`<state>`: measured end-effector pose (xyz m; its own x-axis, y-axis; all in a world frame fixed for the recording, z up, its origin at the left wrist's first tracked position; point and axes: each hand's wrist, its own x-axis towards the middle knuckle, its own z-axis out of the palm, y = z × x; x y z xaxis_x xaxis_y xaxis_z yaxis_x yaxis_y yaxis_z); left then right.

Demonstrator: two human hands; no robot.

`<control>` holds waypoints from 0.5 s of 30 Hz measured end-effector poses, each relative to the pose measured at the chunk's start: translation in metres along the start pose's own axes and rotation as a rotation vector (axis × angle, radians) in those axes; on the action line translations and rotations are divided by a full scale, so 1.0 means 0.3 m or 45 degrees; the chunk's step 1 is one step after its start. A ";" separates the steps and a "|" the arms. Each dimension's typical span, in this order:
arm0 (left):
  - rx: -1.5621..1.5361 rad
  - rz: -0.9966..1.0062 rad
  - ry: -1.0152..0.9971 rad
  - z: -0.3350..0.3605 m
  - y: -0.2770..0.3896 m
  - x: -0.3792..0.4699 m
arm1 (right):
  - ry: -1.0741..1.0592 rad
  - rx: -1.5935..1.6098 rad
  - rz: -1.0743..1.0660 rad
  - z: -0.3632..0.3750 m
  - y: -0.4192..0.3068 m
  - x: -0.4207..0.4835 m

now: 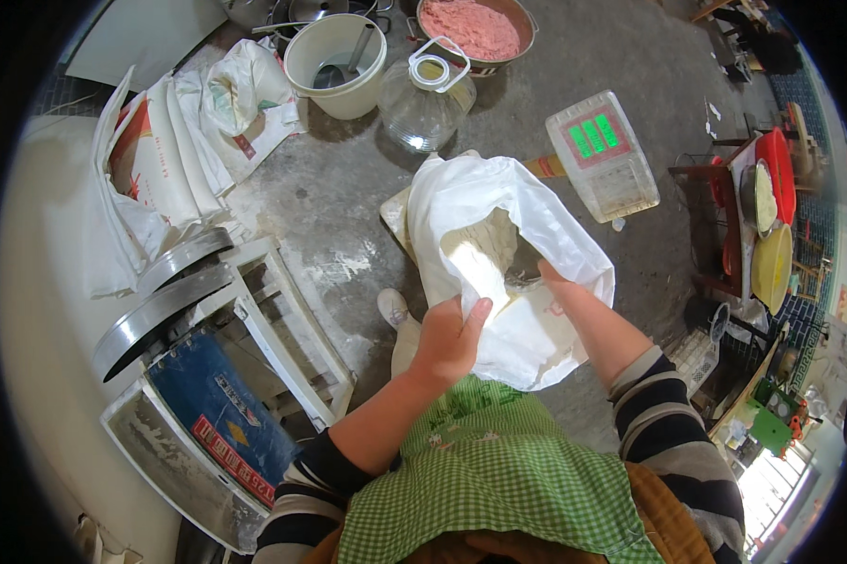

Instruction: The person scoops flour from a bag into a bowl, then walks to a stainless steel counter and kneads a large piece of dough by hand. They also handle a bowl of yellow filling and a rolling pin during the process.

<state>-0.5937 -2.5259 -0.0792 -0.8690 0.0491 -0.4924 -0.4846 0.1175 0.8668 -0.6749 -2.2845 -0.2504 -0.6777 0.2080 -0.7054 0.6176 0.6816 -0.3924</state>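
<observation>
A white woven sack (564,233) stands with its mouth open on a platform scale (397,211), and pale flour (481,247) shows inside it. My left hand (453,338) grips the near left edge of the sack's mouth, thumb on top. My right hand (551,273) reaches into the mouth on the right side; its fingers are hidden, beside what looks like a metal scoop or bowl (525,259) within the sack. Whether the hand holds it cannot be told. Beyond the sack, the scale's display head (603,156) shows lit green digits.
A clear plastic jug (427,106), a white bucket (340,99) and a pot of pink minced filling (471,29) stand beyond the sack. Flour sacks (162,155) and a blue-panelled dough machine (219,402) are at left. A table (735,211) with basins stands right.
</observation>
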 end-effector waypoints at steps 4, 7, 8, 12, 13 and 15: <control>-0.035 0.027 -0.026 0.051 0.006 0.006 | -0.215 0.433 0.289 0.000 0.022 -0.029; -0.123 0.023 -0.038 0.076 0.011 0.013 | -0.270 0.577 0.364 0.031 0.031 -0.030; -0.112 0.045 -0.048 0.082 0.012 0.011 | -0.276 0.601 0.373 0.044 0.030 -0.030; -0.088 0.071 -0.107 0.107 0.010 0.018 | -0.309 0.636 0.310 0.083 0.010 -0.053; -0.067 0.016 -0.129 0.114 0.009 0.018 | -0.357 0.688 0.244 0.085 0.002 -0.067; 0.006 0.098 -0.082 0.130 0.009 0.020 | -0.344 0.775 0.217 0.094 -0.024 -0.100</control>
<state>-0.5962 -2.4866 -0.0829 -0.8952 0.1216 -0.4288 -0.4164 0.1153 0.9019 -0.6477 -2.3154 -0.2430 -0.4764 0.0412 -0.8782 0.8747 0.1232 -0.4687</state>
